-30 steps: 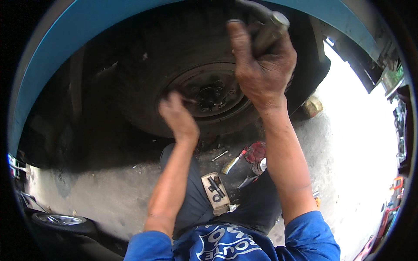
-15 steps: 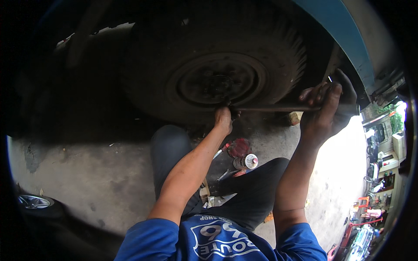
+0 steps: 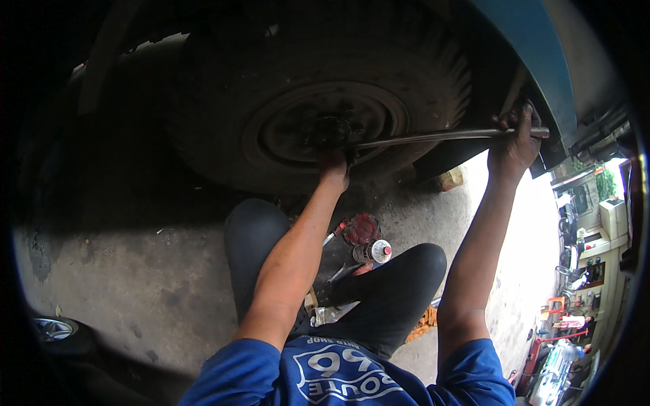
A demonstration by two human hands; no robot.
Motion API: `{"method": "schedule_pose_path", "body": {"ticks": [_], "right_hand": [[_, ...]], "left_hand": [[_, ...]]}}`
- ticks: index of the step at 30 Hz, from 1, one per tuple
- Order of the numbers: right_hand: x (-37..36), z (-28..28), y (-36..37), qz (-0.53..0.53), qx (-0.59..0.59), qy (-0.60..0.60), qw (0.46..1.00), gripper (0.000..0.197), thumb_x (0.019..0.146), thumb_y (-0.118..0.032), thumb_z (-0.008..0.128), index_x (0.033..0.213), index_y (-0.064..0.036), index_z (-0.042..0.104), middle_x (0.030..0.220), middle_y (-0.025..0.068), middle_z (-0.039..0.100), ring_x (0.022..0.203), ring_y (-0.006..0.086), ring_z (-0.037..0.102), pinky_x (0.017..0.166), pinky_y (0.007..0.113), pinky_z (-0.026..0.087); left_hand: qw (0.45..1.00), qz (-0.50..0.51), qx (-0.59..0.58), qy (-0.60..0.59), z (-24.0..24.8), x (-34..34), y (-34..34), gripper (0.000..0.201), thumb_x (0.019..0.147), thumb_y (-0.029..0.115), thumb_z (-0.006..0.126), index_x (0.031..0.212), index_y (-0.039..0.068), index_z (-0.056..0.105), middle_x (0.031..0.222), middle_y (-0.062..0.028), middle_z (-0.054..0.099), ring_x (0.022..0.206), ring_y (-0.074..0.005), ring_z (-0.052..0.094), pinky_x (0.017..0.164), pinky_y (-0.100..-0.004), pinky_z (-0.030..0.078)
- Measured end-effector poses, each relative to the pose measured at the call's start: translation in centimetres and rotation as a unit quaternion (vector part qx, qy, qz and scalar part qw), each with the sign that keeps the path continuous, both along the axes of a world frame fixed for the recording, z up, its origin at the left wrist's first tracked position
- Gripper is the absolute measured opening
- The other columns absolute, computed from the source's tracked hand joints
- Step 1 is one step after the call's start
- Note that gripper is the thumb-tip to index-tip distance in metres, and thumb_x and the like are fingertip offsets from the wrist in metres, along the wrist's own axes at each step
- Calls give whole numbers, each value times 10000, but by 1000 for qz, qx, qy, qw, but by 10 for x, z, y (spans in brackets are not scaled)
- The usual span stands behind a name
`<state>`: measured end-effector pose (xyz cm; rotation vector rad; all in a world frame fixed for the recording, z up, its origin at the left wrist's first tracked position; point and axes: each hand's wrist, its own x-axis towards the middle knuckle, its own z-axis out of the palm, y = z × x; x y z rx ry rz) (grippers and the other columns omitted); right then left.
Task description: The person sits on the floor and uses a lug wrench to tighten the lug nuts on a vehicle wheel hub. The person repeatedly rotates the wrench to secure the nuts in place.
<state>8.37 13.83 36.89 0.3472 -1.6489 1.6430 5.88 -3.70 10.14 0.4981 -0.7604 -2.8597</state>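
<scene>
Metal bar (image 3: 433,137) runs between right hand (image 3: 512,147), curled round its outer end, and left hand (image 3: 334,164), at the wheel rim (image 3: 305,128)'s lower edge, grip too shadowed to tell. Red-capped can (image 3: 370,252) on floor (image 3: 169,271), contents hidden.

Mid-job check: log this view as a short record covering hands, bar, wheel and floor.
Right hand: closed around the metal bar, close to its right end
Left hand: at the bar's inner end; finger grip too dark to tell
Wheel: in shade, tyre fitted
Floor: white-topped can beside a round red object; tan block to their right
</scene>
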Motion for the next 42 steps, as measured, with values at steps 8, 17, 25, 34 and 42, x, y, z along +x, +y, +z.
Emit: {"method": "schedule_pose_path", "body": {"ticks": [8,17,25,34,42], "right_hand": [[-8,14,50,-256,432,-77,861,519,978,-209,644,1424,-10,468,1370,208,521,1187,307,591,1023,408,503],[-10,18,101,-149,519,-322,777,822,704,-237,896,1365,47,498,1215,151,619,1081,251,622,895,371,519],[-64,-47,136,-314,811,81,487,216,819,-83,654,1018,-18,705,996,195,694,1068,392,620,1002,496,457],[-133,-134,244,-224,748,-24,624,259,600,-226,790,811,-90,728,770,135,678,719,312,669,657,404,546],[-75,-501,123,-128,449,-407,785,330,665,-181,692,953,-21,684,947,272,668,908,480,621,792,512,514]], "left_hand": [[999,23,-27,6,-17,-18,14,134,997,221,490,1070,168,589,927,-35,589,711,-122,545,558,-299,453],[826,256,-502,-18,-70,-66,45,200,929,109,534,1086,30,629,1041,-141,646,919,-302,619,781,-396,514],[972,77,-222,2,-40,-30,21,240,1003,282,540,1148,99,595,953,-49,596,782,-153,565,601,-298,443],[987,-47,-148,-43,17,8,9,414,968,490,590,1166,127,594,990,-16,630,801,-119,585,636,-263,407],[797,58,-596,-85,1,4,-3,531,1001,458,524,1252,-7,577,1153,-174,638,1000,-293,612,867,-407,457]]}}
